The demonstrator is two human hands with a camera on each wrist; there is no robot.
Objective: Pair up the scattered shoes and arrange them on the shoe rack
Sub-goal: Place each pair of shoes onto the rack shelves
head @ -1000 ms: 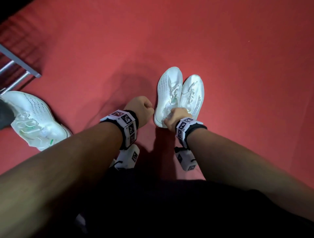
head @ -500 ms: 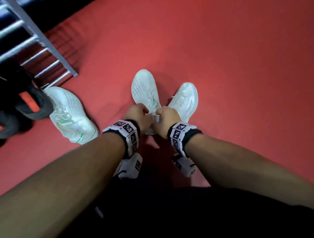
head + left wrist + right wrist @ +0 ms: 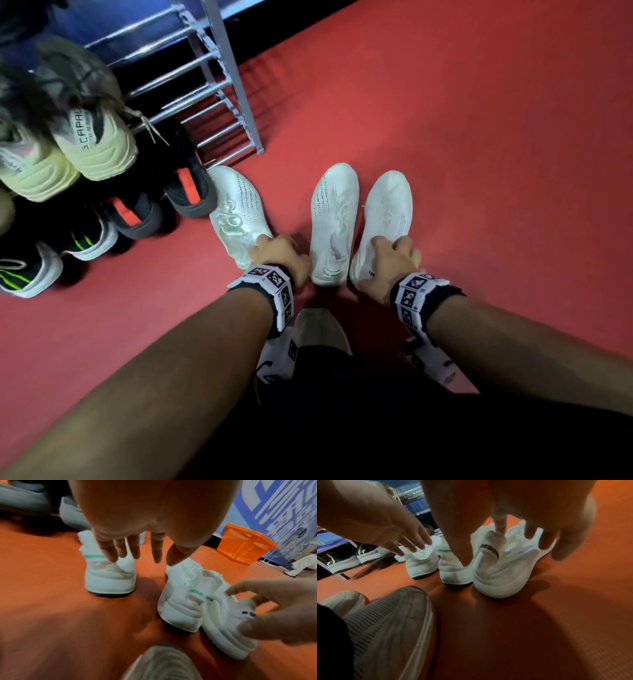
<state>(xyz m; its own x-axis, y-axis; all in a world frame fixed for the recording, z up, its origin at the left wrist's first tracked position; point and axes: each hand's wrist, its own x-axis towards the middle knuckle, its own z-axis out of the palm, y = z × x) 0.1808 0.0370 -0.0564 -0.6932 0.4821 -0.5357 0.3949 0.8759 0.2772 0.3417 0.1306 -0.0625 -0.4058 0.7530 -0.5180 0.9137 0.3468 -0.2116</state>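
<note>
Three white knit shoes stand toes-away on the red floor. The left shoe [image 3: 236, 212] [image 3: 109, 574] and the middle shoe [image 3: 334, 219] [image 3: 180, 601] carry green heel tags; the right shoe [image 3: 385, 219] [image 3: 505, 566] has a black one. My left hand [image 3: 270, 245] [image 3: 135, 557] reaches over the left shoe's heel, fingers straight and just touching its collar. At the right shoe's heel my right hand [image 3: 390, 250] [image 3: 501, 545] grips, one finger hooked inside the collar and the thumb outside. The metal shoe rack [image 3: 219, 85] stands at the upper left.
The rack holds pale yellow-soled shoes [image 3: 92, 144], black shoes with red patches [image 3: 185, 185] and black shoes with green marks [image 3: 34, 274]. My own grey shoe [image 3: 318, 329] [image 3: 388, 628] is just behind the hands. An orange basket [image 3: 245, 543] sits by the far wall.
My left hand left the middle shoe and moved left to the third white shoe's heel. My right hand stayed on the right shoe. The head view swung toward the rack.
</note>
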